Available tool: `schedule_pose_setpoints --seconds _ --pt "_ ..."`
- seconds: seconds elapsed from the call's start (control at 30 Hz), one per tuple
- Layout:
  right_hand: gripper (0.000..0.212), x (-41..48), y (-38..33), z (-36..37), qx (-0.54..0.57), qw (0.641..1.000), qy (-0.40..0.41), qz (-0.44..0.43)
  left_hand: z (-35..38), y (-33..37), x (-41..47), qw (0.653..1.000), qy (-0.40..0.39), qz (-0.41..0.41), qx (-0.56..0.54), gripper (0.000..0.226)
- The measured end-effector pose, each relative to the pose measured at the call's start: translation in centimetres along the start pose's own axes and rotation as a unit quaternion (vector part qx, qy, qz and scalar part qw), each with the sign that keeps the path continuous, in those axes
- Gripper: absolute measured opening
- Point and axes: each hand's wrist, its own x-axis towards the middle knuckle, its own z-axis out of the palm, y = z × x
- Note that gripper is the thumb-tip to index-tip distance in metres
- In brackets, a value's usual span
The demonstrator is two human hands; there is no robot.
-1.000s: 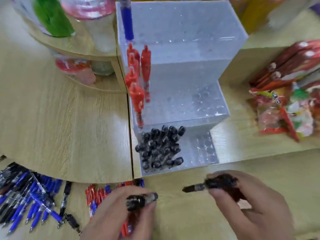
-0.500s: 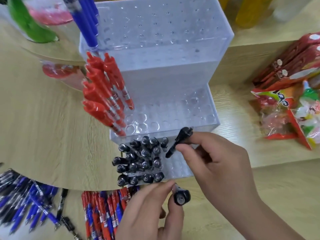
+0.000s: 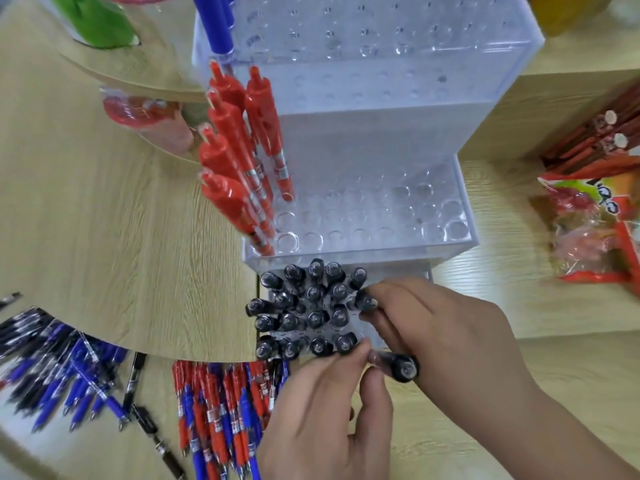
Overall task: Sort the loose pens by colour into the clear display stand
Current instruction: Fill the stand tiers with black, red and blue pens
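Note:
A clear stepped display stand (image 3: 433,109) rises in front of me. Its lowest step is packed with several black pens (image 3: 304,313), the middle step carries several red pens (image 3: 242,174) at its left, and blue pens (image 3: 216,26) stand on the top step. My right hand (image 3: 446,337) pinches a black pen (image 3: 365,301) standing at the right edge of the black cluster. My left hand (image 3: 322,420) grips another black pen (image 3: 401,367) by its barrel, cap end facing me, just below the stand's front edge.
Loose red and blue pens (image 3: 221,414) lie on the lower wooden surface under my left hand, with a heap of blue and black pens (image 3: 59,372) further left. Snack packets (image 3: 595,220) sit at the right. A green bottle (image 3: 97,22) stands on a curved shelf at upper left.
My right hand has lowered its black pen into the lowest step beside the other black pens. My left hand has risen toward the stand with its black pen. The camera has moved closer.

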Motion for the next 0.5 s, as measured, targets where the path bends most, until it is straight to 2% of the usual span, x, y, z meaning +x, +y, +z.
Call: schedule_pose_setpoints --seconds 0.1,0.17,0.23,0.33,0.43,0.5 --pt "0.021 -0.2 0.2 -0.7 0.026 0.997 -0.016 0.065 0.2 -0.1 -0.4 0.999 0.022 0.009 0.022 0.020" --pt "0.015 -1.1 0.0 -1.8 0.143 0.985 0.001 0.102 0.4 0.6 -0.6 1.000 0.022 0.001 -0.010 0.019" --pt "0.013 -2.4 -0.6 -3.1 0.264 0.961 0.004 0.083 0.6 0.6 -0.5 0.999 0.035 -0.001 -0.012 0.019" --pt "0.023 -3.2 -1.2 -4.1 0.269 0.962 -0.010 0.053 0.5 0.9 -0.6 1.000 0.016 0.004 -0.001 0.023" --pt "0.019 -3.4 -1.3 -3.6 0.265 0.962 0.003 0.059 0.0 1.3 -0.5 1.000 -0.008 0.011 0.009 0.027" --pt "0.016 -3.5 -1.3 -3.1 0.260 0.964 0.015 0.058 -0.2 1.3 -0.4 0.999 0.005 0.033 0.028 0.028"
